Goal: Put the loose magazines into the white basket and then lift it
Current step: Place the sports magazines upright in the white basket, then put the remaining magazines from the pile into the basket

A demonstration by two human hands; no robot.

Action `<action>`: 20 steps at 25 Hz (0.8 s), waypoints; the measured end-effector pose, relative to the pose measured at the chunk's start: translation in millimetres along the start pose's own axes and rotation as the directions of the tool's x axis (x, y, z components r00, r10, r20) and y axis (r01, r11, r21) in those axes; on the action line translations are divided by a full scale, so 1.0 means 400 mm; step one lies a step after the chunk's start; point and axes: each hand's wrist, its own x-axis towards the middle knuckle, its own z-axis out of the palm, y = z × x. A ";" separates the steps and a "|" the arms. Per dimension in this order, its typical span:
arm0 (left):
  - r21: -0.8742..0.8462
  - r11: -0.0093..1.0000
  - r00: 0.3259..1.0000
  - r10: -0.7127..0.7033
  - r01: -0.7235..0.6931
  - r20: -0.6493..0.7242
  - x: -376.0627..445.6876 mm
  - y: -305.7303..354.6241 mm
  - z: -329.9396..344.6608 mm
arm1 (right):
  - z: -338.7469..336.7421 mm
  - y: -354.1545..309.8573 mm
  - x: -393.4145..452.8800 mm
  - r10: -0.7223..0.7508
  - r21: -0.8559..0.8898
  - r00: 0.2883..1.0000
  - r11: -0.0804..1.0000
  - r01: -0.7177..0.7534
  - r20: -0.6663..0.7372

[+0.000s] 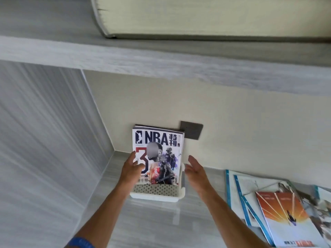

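Observation:
A white basket (155, 196) with a perforated front wall stands on the grey surface against the back wall. Several magazines stand upright in it; the front one is an NBA magazine (162, 154) with a basketball cover. My left hand (131, 167) rests against the left edge of that magazine, thumb on the cover. My right hand (196, 170) hovers just right of the basket, fingers spread and holding nothing. A loose pile of magazines (279, 210) lies flat at the right, topped by one with an orange sunburst cover.
A grey wooden side panel (44, 140) closes the left. A grey shelf (161, 63) runs overhead, with a cushion (215, 17) on top. A dark wall plate (192, 130) sits behind the magazines. Bare grey surface (161, 224) lies in front of the basket.

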 end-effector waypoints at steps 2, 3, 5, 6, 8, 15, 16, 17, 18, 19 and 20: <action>-0.050 0.999 0.998 0.025 -0.023 0.049 -0.078 -0.045 0.066 | -0.034 0.065 -0.103 0.047 -0.017 0.999 0.999 -0.048 -0.014; -0.052 0.998 0.995 0.023 -0.018 0.099 -0.131 -0.079 0.119 | -0.066 0.121 -0.164 0.093 -0.008 0.995 0.996 -0.093 -0.028; 0.007 1.000 0.980 -0.001 -0.001 0.200 -0.239 -0.156 0.242 | -0.152 0.243 -0.279 0.153 -0.003 0.986 0.988 -0.153 -0.074; 0.066 0.998 0.966 -0.025 0.008 0.257 -0.289 -0.196 0.309 | -0.203 0.302 -0.336 0.187 -0.022 0.977 0.982 -0.190 -0.100; 0.193 0.981 0.930 -0.095 0.026 0.356 -0.388 -0.266 0.436 | -0.308 0.404 -0.441 0.260 -0.053 0.954 0.961 -0.270 -0.152; 0.571 0.810 0.752 -0.292 -0.135 0.591 -0.636 -0.371 0.780 | -0.685 0.615 -0.656 0.254 -0.322 0.871 0.856 -0.405 -0.420; 0.608 0.770 0.737 -0.294 -0.194 0.609 -0.657 -0.380 0.809 | -0.727 0.635 -0.670 0.265 -0.328 0.854 0.840 -0.433 -0.449; 0.632 0.730 0.724 -0.286 -0.260 0.628 -0.673 -0.391 0.836 | -0.767 0.653 -0.682 0.272 -0.326 0.841 0.831 -0.451 -0.468; 0.644 0.694 0.708 -0.275 -0.321 0.650 -0.686 -0.404 0.857 | -0.804 0.666 -0.688 0.287 -0.318 0.826 0.822 -0.472 -0.485; 0.648 0.663 0.688 -0.269 -0.375 0.674 -0.697 -0.418 0.876 | -0.842 0.675 -0.689 0.295 -0.304 0.810 0.818 -0.488 -0.507; 0.649 0.634 0.670 -0.265 -0.421 0.693 -0.708 -0.431 0.901 | -0.885 0.682 -0.690 0.303 -0.292 0.791 0.811 -0.508 -0.532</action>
